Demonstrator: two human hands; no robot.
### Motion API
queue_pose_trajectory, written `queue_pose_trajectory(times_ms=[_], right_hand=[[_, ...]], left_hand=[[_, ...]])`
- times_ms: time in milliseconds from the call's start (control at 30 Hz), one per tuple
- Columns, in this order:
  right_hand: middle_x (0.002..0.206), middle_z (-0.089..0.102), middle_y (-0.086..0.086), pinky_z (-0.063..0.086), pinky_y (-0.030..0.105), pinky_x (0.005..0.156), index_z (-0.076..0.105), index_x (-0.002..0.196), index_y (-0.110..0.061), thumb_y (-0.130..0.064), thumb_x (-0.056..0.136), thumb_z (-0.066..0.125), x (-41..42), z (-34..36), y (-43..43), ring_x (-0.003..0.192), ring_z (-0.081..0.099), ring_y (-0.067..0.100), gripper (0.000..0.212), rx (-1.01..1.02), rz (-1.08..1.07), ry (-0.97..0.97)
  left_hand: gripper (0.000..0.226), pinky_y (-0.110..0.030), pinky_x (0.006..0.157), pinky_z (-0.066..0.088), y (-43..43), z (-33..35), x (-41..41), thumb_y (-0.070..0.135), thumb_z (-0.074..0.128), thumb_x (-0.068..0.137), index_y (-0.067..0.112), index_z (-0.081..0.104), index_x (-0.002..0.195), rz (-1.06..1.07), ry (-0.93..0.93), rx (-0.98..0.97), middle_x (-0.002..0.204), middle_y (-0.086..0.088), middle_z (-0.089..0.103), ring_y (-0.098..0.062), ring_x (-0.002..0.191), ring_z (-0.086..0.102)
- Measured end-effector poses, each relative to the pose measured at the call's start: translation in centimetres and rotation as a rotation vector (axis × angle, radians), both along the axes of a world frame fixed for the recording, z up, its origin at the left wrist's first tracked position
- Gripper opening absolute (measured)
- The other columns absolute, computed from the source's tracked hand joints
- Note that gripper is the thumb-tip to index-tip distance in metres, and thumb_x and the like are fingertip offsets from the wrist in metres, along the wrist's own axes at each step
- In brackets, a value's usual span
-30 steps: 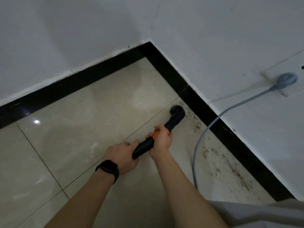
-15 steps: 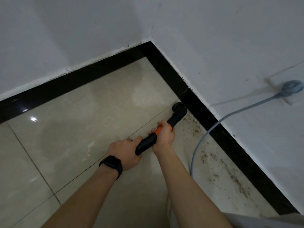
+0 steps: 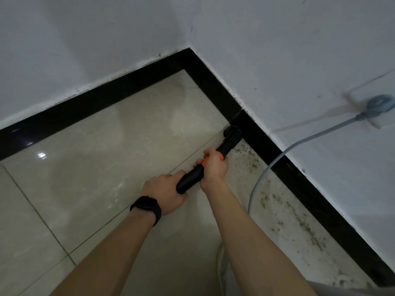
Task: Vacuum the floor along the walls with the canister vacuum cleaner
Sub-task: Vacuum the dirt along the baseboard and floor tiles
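Black vacuum tube (image 3: 227, 145) slanting away from body toward right baseboard (image 3: 299, 178). Far elbow end down on floor (image 3: 96, 167) at foot of that baseboard; contact with it not resolvable. Right hand (image 3: 213, 168) wrapped round tube at orange ring (image 3: 204, 160), fingers curled over top. Left hand (image 3: 163, 192) clasping near end of tube, just beside right hand. Black watch (image 3: 147, 207) on left wrist.

Edges: 2 black baseboards meeting at corner (image 3: 188, 52) beyond tube end. Far baseboard (image 3: 96, 99) running off to left under far wall. Stretch of open tile along right baseboard between tube end and corner. Wide open tile left of tube, crossed by thin grout lines.

In the way: grey cable (image 3: 275, 163) dropping from plug (image 3: 378, 103) on right wall (image 3: 299, 71), crossing right baseboard a little nearer the body than tube end, then trailing over floor to right of right forearm. Dark dirt (image 3: 299, 225) scattered along right baseboard from tube end back toward lower right, on both sides of cable. Pale shoe (image 3: 222, 263) partly visible beside right forearm, blurred.
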State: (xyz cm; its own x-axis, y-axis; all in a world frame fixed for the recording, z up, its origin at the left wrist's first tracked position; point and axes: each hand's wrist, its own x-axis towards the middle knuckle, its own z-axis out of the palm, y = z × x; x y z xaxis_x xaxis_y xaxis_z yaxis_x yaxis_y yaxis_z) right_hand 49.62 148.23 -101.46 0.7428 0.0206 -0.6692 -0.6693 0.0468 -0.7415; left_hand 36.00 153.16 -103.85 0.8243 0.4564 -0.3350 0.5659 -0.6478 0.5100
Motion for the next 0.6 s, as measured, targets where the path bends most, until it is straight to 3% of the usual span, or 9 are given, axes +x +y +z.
queue_pose_trajectory(times_ms=[267,433,600], right_hand=[[0.078,0.06,0.008,0.052,0.028,0.046,0.046,0.117,-0.016,-0.01,0.091,0.061,-2.1,0.0,1.2,0.036,0.054,0.011,0.031,-0.17,0.037,-0.009],[0.089,0.064,0.012,0.05,0.025,0.042,0.041,0.13,-0.015,-0.014,0.095,0.059,-3.9,-0.2,0.9,0.052,0.06,0.018,0.04,-0.237,0.072,-0.016],[0.098,0.066,0.016,0.051,0.025,0.043,0.04,0.132,-0.014,-0.015,0.095,0.059,-5.0,-0.1,0.4,0.053,0.061,0.019,0.041,-0.27,0.069,-0.012]], left_hand=[[0.024,-0.025,0.054,0.044,0.9,-0.3,-2.2,0.051,0.057,0.06,0.043,0.047,0.079,0.053,0.003,-0.299,0.067,0.011,0.06,-0.009,0.06,0.057],[0.027,-0.026,0.053,0.042,0.6,-0.4,-3.9,0.049,0.058,0.057,0.035,0.048,0.078,0.056,0.014,-0.355,0.066,0.009,0.06,-0.01,0.059,0.057],[0.026,-0.03,0.058,0.049,0.2,-0.2,-4.9,0.049,0.059,0.059,0.041,0.047,0.08,0.042,0.023,-0.364,0.067,0.009,0.061,-0.012,0.06,0.059]])
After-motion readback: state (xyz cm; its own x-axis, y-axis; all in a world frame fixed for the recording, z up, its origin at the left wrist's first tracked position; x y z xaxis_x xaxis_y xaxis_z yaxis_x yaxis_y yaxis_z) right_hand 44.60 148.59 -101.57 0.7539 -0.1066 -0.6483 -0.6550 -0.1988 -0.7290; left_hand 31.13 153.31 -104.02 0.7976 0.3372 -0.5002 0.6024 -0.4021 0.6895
